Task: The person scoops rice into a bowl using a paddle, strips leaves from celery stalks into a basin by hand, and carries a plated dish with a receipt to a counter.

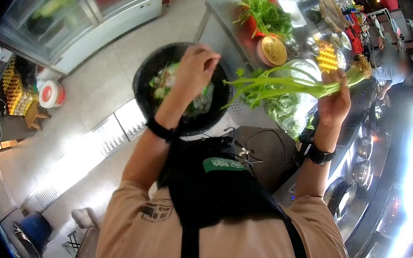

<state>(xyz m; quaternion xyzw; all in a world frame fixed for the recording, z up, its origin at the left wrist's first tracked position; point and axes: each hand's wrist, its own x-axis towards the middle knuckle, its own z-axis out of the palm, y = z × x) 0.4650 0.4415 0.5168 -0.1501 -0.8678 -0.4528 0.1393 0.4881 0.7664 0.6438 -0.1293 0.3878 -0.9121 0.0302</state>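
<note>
My right hand point(333, 95) is closed around a bunch of celery point(304, 83). The leafy ends point left and the brown roots stick out on the right. Over the black bin point(140, 85) hovers my left hand point(195, 67), its fingers curled together in a pinch. What they hold, if anything, is too small to make out. Inside the bin lie vegetable scraps point(159, 83) and clear plastic, partly covered by my left forearm. Below the celery, a clear plastic bag point(287, 111) of leafy greens rests at the counter's edge.
On the steel counter point(218, 11) sit a red basket point(254, 26) of greens, a round yellow-lidded container point(273, 51) and a yellow egg tray point(326, 55). A white bucket point(51, 94) stands on the floor at left. Another person point(391, 62) is at far right, near metal pans point(362, 174).
</note>
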